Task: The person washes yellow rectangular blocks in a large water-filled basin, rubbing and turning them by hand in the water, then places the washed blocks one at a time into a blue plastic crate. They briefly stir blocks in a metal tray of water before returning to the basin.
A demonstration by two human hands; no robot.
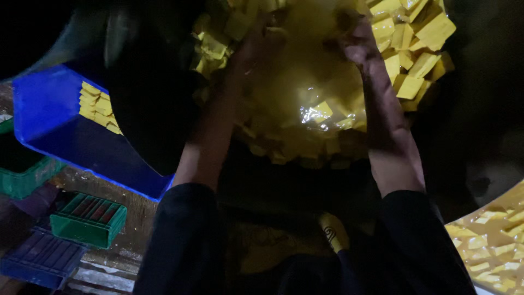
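Observation:
Both my arms reach up and forward into a large clear plastic bag point(311, 112) stuffed with small yellow packets point(423, 63). My left hand point(256, 46) grips the bag's plastic near its top left, fingers closed in the folds. My right hand point(357, 43) clutches the plastic near the top right, beside a cluster of brighter yellow packets. The light is dim and both hands are partly lost in the glare and shadow. Dark sleeves cover my upper arms.
A blue plastic crate point(65, 125) at the left holds a row of yellow packets point(98, 106). Green crates point(87, 218) and a blue crate point(41, 262) lie lower left on a wooden floor. Another bag of yellow packets point(491, 240) shows at the lower right.

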